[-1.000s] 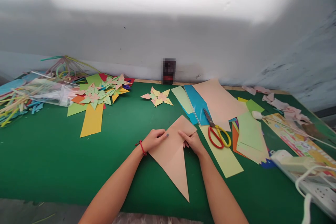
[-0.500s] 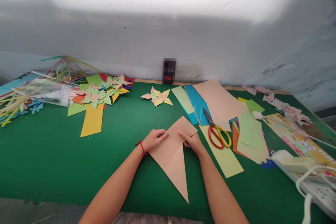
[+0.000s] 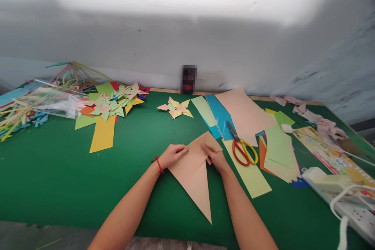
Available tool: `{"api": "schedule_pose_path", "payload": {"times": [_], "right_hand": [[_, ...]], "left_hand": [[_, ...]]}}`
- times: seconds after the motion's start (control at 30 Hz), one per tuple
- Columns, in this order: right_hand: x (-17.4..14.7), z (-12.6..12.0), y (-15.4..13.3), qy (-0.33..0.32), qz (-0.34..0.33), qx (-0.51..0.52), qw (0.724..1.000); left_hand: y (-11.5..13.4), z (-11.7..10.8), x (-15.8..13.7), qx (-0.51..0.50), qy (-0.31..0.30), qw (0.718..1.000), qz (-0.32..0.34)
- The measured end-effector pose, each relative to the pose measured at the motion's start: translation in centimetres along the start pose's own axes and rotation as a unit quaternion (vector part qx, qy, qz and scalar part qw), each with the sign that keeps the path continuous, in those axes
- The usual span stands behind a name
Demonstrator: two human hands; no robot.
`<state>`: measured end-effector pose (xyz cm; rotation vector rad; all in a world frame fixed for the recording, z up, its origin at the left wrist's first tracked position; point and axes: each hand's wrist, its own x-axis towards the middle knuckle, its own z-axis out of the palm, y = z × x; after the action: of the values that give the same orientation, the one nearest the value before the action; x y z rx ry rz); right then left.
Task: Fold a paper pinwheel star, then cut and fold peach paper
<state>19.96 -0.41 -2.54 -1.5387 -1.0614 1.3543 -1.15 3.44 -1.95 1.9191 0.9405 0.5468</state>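
A pale pink sheet of paper [image 3: 190,172], folded over at one side, is held low over the green table [image 3: 73,187], its long point toward me. My left hand [image 3: 173,155], with a red string bracelet at the wrist, pinches the sheet's left edge. On the right edge, my right hand [image 3: 216,158] grips it with the thumb on top and the fingers curled underneath. Scissors [image 3: 241,146] with one red and one yellow handle lie just right of my right hand, on a pale yellow-green paper strip [image 3: 253,179].
Folded paper stars [image 3: 177,108] lie beyond my hands, with more in a colourful pile [image 3: 109,103] at left. Paper strips [image 3: 20,115] fill the far left. Pink, blue and green sheets [image 3: 240,109] are at right, near a white power strip [image 3: 348,207]. A wall closes the back.
The pink paper has shifted slightly to the right, and its upper right part now bends a little. My right hand has moved slightly with it; my left hand stays nearly in place.
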Motion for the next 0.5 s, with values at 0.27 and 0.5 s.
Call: {"api": "schedule_pose_path", "payload": {"times": [0.27, 0.5], "right_hand": [[0.9, -0.4, 0.6, 0.062, -0.028, 0.095, 0.993], [1.4, -1.4, 0.1, 0.12, -0.028, 0.193, 0.973]], "left_hand": [[-0.4, -1.5, -0.2, -0.027, 0.01, 0.998, -0.06], [-0.6, -1.5, -0.2, -0.083, 0.035, 0.992, -0.084]]}}
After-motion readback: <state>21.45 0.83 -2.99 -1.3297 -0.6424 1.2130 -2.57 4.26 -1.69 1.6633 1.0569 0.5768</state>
